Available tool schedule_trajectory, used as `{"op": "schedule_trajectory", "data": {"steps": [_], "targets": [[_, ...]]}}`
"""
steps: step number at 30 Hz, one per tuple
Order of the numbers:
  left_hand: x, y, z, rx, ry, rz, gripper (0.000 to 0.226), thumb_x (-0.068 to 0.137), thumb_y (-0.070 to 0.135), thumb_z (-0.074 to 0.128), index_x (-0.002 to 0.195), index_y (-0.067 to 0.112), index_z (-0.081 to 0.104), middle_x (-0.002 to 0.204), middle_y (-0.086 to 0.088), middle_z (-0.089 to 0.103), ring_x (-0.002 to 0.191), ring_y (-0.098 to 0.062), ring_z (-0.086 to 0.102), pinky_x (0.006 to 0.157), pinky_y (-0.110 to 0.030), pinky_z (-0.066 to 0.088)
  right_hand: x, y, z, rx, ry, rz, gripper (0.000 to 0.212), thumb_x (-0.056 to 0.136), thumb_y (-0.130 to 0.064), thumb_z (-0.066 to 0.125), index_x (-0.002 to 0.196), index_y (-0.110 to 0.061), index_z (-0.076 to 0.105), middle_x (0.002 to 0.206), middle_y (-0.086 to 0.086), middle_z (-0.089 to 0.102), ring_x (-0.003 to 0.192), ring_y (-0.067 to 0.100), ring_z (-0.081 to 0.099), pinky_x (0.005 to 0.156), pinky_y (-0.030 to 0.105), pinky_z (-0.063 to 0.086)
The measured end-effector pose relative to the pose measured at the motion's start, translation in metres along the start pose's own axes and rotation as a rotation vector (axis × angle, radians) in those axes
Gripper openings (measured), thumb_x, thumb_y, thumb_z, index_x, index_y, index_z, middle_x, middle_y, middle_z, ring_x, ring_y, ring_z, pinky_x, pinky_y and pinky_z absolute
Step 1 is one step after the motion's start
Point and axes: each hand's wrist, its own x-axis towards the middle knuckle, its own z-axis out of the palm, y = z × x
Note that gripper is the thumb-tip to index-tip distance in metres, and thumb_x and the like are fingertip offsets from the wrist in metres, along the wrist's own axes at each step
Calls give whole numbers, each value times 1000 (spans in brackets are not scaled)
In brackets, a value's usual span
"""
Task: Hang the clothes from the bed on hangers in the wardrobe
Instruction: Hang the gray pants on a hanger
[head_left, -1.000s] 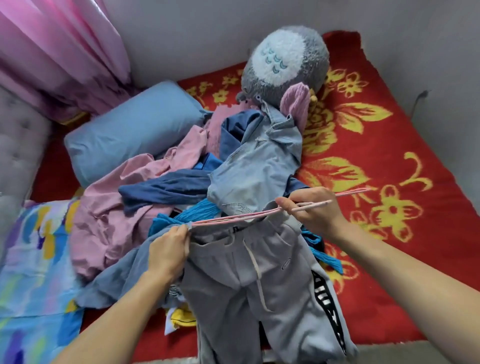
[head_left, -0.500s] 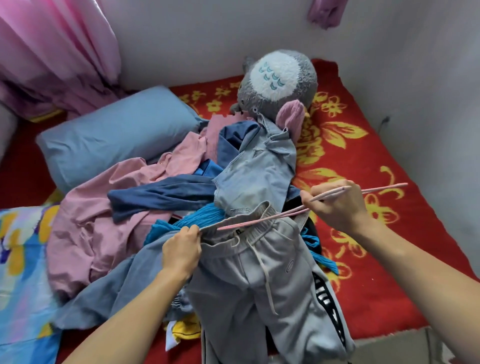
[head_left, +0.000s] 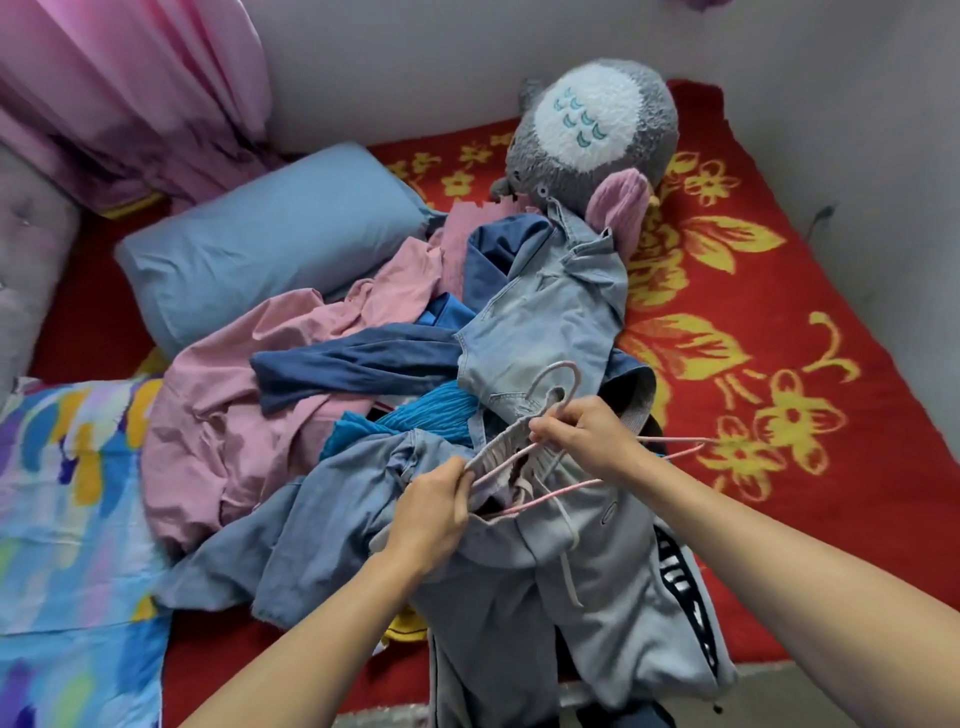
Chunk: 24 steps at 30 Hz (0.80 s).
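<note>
My pink hanger (head_left: 550, 497) has turned hook-up, one end entering the grey sweatpants (head_left: 613, 597) on the bed (head_left: 779, 338), so threading has begun; my right hand (head_left: 587, 441) clamps its neck, my left hand (head_left: 431, 509) the waistband (head_left: 498, 451).

Pale plain walls (head_left: 415, 78) met in a corner beyond the fingers (head_left: 571, 421). Pink curtain (head_left: 130, 93) hung far up-left of them; grey tufted headboard (head_left: 31, 249) stood below it. Bed (head_left: 857, 395), covered in red with yellow flowers, stretched rightward. Soft even light.

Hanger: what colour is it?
The hanger is pale pink; the head view shows it best.
</note>
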Motion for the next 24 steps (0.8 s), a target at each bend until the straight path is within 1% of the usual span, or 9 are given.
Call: {"op": "schedule_trajectory", "data": {"steps": [3, 6, 8, 10, 14, 17, 20, 21, 24], "targets": [[-2, 2, 3, -65, 40, -117, 25, 99, 25, 45, 76, 16, 42, 70, -7, 58, 67, -30, 55, 65, -47, 45, 3, -5, 9, 27, -157, 38, 7, 82, -15, 70, 79, -21, 72, 74, -2, 68, 70, 8, 61, 70, 25, 49], [-7, -1, -2, -74, 61, -148, 26, 99, 21, 45, 75, 15, 42, 68, -3, 56, 66, -26, 53, 64, -44, 44, 9, 22, -21, -444, -246, 0, 6, 85, -37, 66, 83, -33, 62, 79, -10, 67, 83, 12, 64, 77, 34, 48], [-11, 4, -5, -100, 65, -137, 28, 100, 26, 44, 73, 17, 41, 66, 1, 53, 64, -22, 52, 63, -42, 41, 9, 42, -44, -695, -169, -11, 19, 91, -45, 58, 86, -28, 63, 79, -5, 67, 83, 19, 63, 73, 36, 44], [-14, 21, -2, -116, 41, -84, 33, 97, 44, 38, 75, 20, 44, 68, 4, 54, 66, -17, 53, 64, -40, 41, 9, 47, -42, -597, -117, -77, 19, 93, -39, 57, 90, -24, 67, 80, 0, 69, 81, 23, 64, 71, 38, 46], [-18, 43, 15, -111, 15, -38, 46, 88, 65, 34, 82, 23, 52, 71, 8, 60, 67, -8, 56, 64, -30, 44, 15, 28, -6, -470, -240, -228, 13, 84, -24, 58, 90, -22, 69, 87, -2, 71, 84, 18, 65, 77, 38, 50], [-24, 29, 13, -10, 62, -69, 50, 88, 64, 30, 79, 20, 53, 69, 6, 59, 68, -13, 58, 64, -38, 46, 31, 28, -27, -192, -460, -20, 24, 75, -23, 69, 99, -27, 68, 82, -6, 65, 76, 11, 60, 74, 31, 50], [-37, 18, 9, 31, 116, -76, 53, 89, 64, 30, 76, 18, 53, 66, 6, 59, 66, -16, 58, 61, -39, 46, 54, 42, -56, 131, -562, 344, 36, 80, -20, 71, 115, -22, 65, 102, 2, 67, 94, 18, 61, 76, 31, 47], [-41, 18, 9, 24, 126, -69, 54, 90, 64, 30, 75, 18, 54, 65, 6, 58, 64, -15, 57, 60, -39, 46, 64, 49, -60, 100, -464, 404, 42, 80, -23, 72, 121, -20, 62, 108, 5, 66, 96, 19, 61, 75, 31, 47], [-56, 21, 9, 8, 161, -58, 57, 92, 65, 29, 73, 17, 53, 62, 7, 56, 60, -12, 54, 58, -35, 43, 81, 68, -47, -412, -254, 378, 74, 70, -47, 79, 132, -14, 53, 125, 8, 60, 108, 25, 60, 87, 32, 47]]}}
